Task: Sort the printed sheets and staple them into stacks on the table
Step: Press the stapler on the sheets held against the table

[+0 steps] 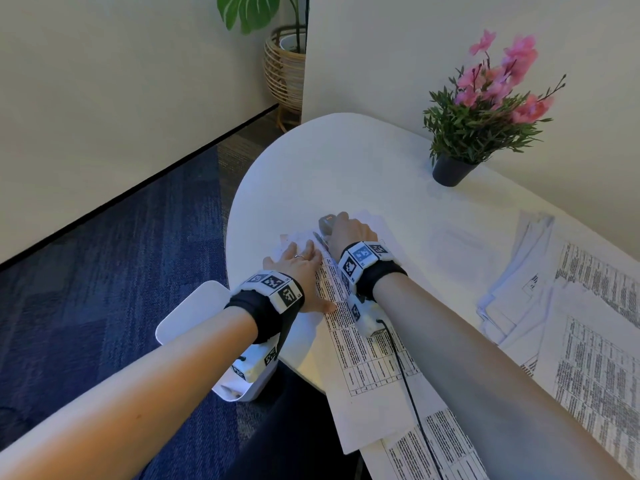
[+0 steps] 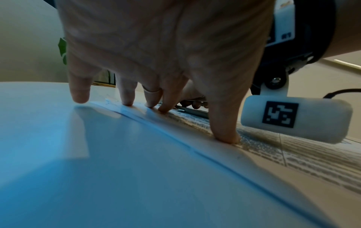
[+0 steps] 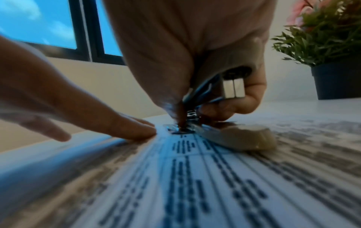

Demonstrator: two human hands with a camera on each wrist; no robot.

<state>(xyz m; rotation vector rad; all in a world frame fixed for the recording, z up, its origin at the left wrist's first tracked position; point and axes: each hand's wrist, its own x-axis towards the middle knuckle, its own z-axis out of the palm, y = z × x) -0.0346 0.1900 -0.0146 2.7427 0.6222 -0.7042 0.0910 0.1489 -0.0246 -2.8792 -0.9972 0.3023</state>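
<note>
White surface (image 1: 346, 161), sheets (image 1: 363, 344) at its near edge. Left hand (image 1: 299, 263) flat, fingers spread, pinning them. Right hand (image 1: 351, 232) grips stapler (image 1: 327, 223) at the far corner. Stapling step; next likely needs a firm squeeze, sheets kept aligned.

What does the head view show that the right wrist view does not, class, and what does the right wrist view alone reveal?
Only the head view shows the loose pile of printed sheets at the table's right, the white bin beside the table, and the wicker basket planter on the floor.

Only the right wrist view shows the stapler's shiny metal underside and a window with blue sky.

Both show the right hand gripping the grey stapler, the left hand pressing flat on the printed table sheets, and the pink-flowered plant in a dark pot.
</note>
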